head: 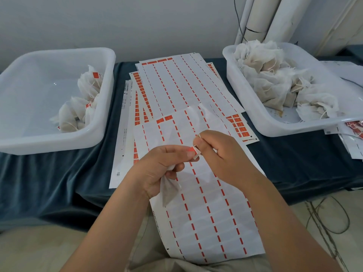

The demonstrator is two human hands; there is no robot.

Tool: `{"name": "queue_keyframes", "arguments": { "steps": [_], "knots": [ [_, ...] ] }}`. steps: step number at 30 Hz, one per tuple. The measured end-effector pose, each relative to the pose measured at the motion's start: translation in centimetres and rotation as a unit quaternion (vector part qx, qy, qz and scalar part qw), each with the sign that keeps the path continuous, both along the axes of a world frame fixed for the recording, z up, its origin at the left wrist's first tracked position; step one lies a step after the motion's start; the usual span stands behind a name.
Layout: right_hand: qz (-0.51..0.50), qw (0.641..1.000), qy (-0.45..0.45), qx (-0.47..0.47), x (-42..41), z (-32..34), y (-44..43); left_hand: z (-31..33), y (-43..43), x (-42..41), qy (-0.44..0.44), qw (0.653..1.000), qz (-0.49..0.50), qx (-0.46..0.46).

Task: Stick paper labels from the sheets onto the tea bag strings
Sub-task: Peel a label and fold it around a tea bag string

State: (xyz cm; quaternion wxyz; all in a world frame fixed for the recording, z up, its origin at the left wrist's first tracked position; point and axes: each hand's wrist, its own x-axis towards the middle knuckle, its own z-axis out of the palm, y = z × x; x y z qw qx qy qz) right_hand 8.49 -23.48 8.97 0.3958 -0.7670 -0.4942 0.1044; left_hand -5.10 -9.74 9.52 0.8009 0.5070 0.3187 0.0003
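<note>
Left hand (163, 165) grips soft white mesh tea bag (170, 190) above peeled white label sheet (206, 213). Right hand (222, 154) and left fingertips pinch small red paper label (193, 151). Label looks light, flimsy, sticky; best held by its edges.

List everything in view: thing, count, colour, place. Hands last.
Left tub: one, white, far left.
Labelled tea bags: several, white, red tags, in left tub.
Right tub: one, white, far right.
Plain tea bags: heap, white, in right tub.
Label sheets: many, white and red, between the tubs.
Cloth: one, dark teal, under tubs and sheets.
Pipes: few, white, back right.
Held tea bag: one, white, below centre.
Red label: one, centre, pinched.
Left hand: grips held tea bag.
Right hand: pinches red label.
</note>
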Motion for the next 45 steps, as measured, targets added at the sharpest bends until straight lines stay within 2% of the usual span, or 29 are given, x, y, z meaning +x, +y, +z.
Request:
{"name": "queue_keyframes", "arguments": {
  "steps": [5, 15, 20, 25, 29, 35, 40, 45],
  "knots": [
    [-0.011, 1.000, 0.001, 0.017, 0.0, 0.0, 0.0, 0.3, 0.1, -0.2, -0.004, 0.998, 0.029, -0.059],
    [-0.004, 1.000, 0.019, 0.012, -0.1, -0.4, 0.1, 0.1, -0.8, 0.1, 0.028, 0.996, 0.058, 0.054],
    [-0.010, 0.986, 0.163, -0.013, -0.3, -0.3, 0.3, 0.1, -1.4, 0.0, 0.035, 0.986, 0.081, 0.141],
    [-0.025, 0.957, 0.286, -0.030, -0.5, 0.4, 1.1, -0.3, -2.0, -0.1, 0.011, 0.966, 0.156, 0.206],
    [0.025, 0.974, 0.224, -0.023, -1.5, -0.3, 0.9, -0.4, -2.3, -0.2, -0.012, 0.962, 0.174, 0.212],
    [0.013, 0.971, 0.237, 0.035, -2.0, -0.9, 1.2, -0.3, -2.5, -0.3, -0.026, 0.957, 0.185, 0.220],
    [-0.010, 0.969, 0.237, 0.071, -2.4, -1.0, 1.4, -0.5, -2.9, -0.2, -0.039, 0.930, 0.156, 0.331],
    [-0.015, 0.984, 0.172, 0.037, -2.5, -1.4, 1.4, -0.5, -3.1, 0.0, -0.032, 0.898, 0.104, 0.427]
  ]
}}
